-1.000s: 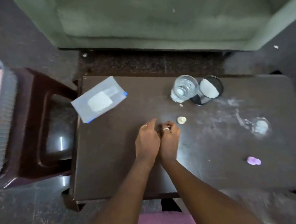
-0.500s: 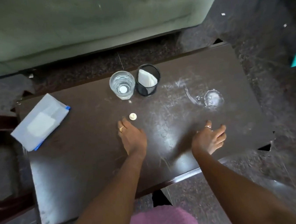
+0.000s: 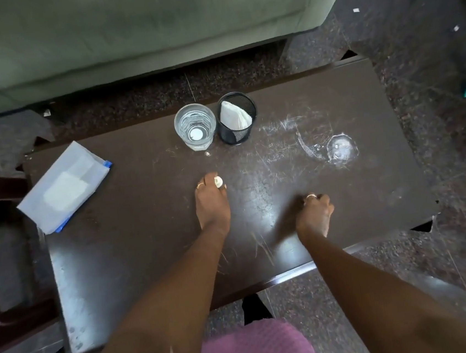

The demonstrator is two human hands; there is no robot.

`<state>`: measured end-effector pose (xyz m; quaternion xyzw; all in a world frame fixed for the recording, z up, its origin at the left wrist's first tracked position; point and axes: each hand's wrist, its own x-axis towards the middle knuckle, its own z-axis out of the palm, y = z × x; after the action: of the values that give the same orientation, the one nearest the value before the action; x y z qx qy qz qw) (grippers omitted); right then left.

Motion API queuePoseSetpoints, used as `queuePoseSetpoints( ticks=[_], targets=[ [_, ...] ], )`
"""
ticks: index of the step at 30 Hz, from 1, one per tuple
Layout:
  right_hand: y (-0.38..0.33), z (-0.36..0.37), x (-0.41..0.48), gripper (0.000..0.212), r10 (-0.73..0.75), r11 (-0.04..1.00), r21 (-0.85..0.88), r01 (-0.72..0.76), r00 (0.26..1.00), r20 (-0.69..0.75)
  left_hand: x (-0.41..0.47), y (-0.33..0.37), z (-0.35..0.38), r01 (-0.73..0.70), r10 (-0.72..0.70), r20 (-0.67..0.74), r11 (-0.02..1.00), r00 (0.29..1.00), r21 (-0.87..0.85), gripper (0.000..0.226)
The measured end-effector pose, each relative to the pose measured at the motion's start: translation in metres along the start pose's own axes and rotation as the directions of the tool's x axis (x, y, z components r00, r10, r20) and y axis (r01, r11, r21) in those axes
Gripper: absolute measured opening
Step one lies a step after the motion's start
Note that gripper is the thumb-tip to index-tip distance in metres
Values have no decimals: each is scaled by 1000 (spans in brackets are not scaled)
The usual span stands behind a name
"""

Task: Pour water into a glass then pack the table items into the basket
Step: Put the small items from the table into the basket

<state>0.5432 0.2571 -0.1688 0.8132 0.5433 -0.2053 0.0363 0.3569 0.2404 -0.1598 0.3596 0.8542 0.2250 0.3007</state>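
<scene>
step: packing, glass [image 3: 196, 130] at table [image 3: 146, 243] far edge holds water | your left hand [image 3: 211, 204] pinches white cap [image 3: 218, 181] mid-table | right hand [image 3: 315, 213] curled, contents can't tell | next: lift cap, basket not in view, locate it first

The person is wearing a pink ribbed garment [image 3: 258, 349], a gold ring [image 3: 200, 185] on the left hand [image 3: 212, 207] and another ring [image 3: 310, 196] on the right hand [image 3: 315, 216].

No legible text, label, brand or number anywhere.
</scene>
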Motion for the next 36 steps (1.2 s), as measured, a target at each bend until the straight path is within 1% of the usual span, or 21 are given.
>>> queuePoseSetpoints(
  ticks=[2,4,8,10,13,14,16,19,21,22,23,25,27,28,30,32,34,36],
  targets=[
    [-14,7,-10,30,-99,995,5,99,994,47,1,-6,-1,-10,9,3,1000,1000,14,22],
    [-33,16,-22,29,-227,974,13,226,970,91,1,-17,-5,20,-20,3,1000,1000,12,20],
    [-62,31,-38,26,-425,905,37,425,892,155,-3,-31,-10,38,-36,39,998,999,-51,21],
    [-85,39,-51,22,-482,876,104,471,858,176,-4,-45,-22,77,-75,22,992,997,-100,27],
    [-126,46,-73,21,-503,863,174,475,841,198,-3,-67,-49,156,-169,-59,972,984,-174,40],
    [-142,50,-82,20,-532,845,190,500,823,201,-2,-75,-61,166,-189,-99,965,977,-204,41],
    [-176,59,-104,16,-608,792,220,569,768,202,1,-92,-89,165,-221,-196,949,955,-267,37],
    [-229,72,-144,16,-724,684,325,653,660,199,5,-116,-137,158,-279,-348,928,895,-338,27],
    [-267,76,-180,19,-772,622,461,633,595,225,7,-136,-174,190,-343,-437,915,832,-356,27],
    [-286,78,-198,22,-795,592,506,628,559,236,8,-146,-193,195,-366,-486,910,794,-366,28],
    [-302,80,-215,24,-832,540,526,658,513,213,8,-155,-212,185,-381,-534,905,755,-384,27],
    [-335,85,-252,25,-896,431,543,720,413,163,6,-175,-254,158,-414,-636,894,652,-420,25],
    [-363,88,-289,25,-926,362,575,734,354,132,0,-197,-293,159,-422,-738,902,526,-402,25],
    [-375,89,-304,24,-937,332,591,735,328,118,-2,-208,-309,172,-425,-770,903,476,-393,27],
    [-394,91,-332,20,-955,282,635,719,277,110,-7,-230,-336,230,-474,-784,880,400,-414,31],
    [-408,96,-361,14,-973,225,647,728,207,104,-13,-254,-356,329,-550,-754,831,360,-449,32],
    [-417,103,-379,11,-983,184,643,743,147,111,-16,-267,-364,393,-603,-712,790,360,-471,30],
    [-424,111,-392,12,-986,159,638,753,86,144,-16,-276,-370,412,-645,-672,759,364,-505,29]
  ],
)
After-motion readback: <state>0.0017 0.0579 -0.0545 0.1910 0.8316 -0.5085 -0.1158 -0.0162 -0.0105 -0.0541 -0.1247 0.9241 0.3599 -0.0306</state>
